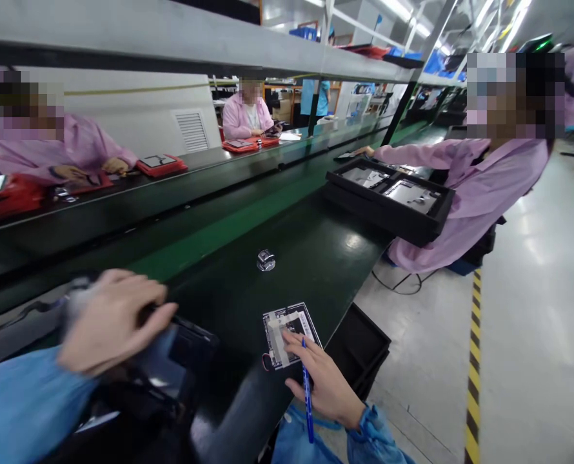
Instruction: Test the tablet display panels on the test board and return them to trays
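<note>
On the dark green bench lies a thin device assembly (275,361) with a circuit board, strips of pale tape and a white label. My right hand (328,383) rests its fingertips on it, and a blue pen (308,406) is held between the fingers of that hand. My left hand (117,325), smeared by motion, is over a black tray (197,338) at the left, its thumb apart from bent fingers. Whether it grips anything is hidden. Inside that tray shows a shiny dark panel (164,370). Farther up the bench stands a small shiny metal object (266,260).
A black two-compartment tray (388,219) with metal-backed panels sits at the upper right beside a person in pink (480,187). Stacked black trays (362,345) stand below the bench edge. Across the bench, people work with red pads (161,165). A shelf beam (146,35) runs overhead.
</note>
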Demonstrator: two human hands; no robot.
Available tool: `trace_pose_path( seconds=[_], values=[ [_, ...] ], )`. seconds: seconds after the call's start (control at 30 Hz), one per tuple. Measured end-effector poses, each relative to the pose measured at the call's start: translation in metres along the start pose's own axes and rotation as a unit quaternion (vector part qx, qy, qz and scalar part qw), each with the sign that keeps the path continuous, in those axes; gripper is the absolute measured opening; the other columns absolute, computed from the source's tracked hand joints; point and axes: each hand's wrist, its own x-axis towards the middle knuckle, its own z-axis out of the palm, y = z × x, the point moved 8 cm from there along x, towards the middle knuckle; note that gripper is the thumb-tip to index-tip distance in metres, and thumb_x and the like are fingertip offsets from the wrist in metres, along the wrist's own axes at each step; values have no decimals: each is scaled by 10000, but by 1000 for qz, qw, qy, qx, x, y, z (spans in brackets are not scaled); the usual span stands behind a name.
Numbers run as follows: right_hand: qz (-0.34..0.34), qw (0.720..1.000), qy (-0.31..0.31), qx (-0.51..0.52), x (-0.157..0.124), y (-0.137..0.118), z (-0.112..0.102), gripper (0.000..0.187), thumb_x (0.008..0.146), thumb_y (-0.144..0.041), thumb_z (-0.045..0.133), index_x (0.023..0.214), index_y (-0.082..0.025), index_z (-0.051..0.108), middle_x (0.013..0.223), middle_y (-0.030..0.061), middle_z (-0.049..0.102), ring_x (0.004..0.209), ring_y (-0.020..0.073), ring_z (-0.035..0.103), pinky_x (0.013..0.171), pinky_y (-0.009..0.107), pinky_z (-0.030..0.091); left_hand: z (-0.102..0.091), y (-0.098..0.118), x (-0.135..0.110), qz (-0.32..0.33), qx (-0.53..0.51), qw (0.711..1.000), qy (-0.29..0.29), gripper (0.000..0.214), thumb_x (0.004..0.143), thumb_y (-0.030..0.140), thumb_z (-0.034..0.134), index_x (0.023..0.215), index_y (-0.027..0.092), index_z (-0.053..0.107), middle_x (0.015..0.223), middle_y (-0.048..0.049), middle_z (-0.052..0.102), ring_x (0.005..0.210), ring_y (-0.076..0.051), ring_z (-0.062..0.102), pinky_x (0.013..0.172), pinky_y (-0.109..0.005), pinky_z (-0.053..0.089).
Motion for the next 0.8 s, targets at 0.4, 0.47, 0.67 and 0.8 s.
trace_pose_path(
  seconds=[0.4,0.47,0.67,0.8],
  values=[
    [-2,997,70,-34,4,12,-10,432,903,-169,556,1317,-257,473,1431,77,557,1343,223,514,1151,469,427,172,83,54,247,-66,958,-126,402,865,321,537,484,191,548,503,-46,620,485,-148,494,748,-374,370],
    [5,997,72,-33,3,13,-10,455,905,-172,561,1338,-270,461,1435,68,552,1335,221,523,1149,472,429,177,83,52,249,-71,958,-120,401,865,317,537,484,194,559,493,-41,616,472,-146,486,742,-370,369],
    [33,996,80,-5,3,9,-14,405,898,-158,556,1284,-266,503,1441,57,542,1355,222,496,1153,465,421,185,89,56,248,-104,955,-121,420,865,373,489,497,196,589,491,-84,612,489,-190,494,760,-420,367],
    [58,994,88,1,7,10,-11,405,898,-151,553,1280,-281,512,1438,42,545,1349,209,502,1129,437,450,193,92,53,242,-119,953,-137,367,850,367,503,529,197,558,495,-61,602,479,-173,491,771,-407,384]
  ],
)
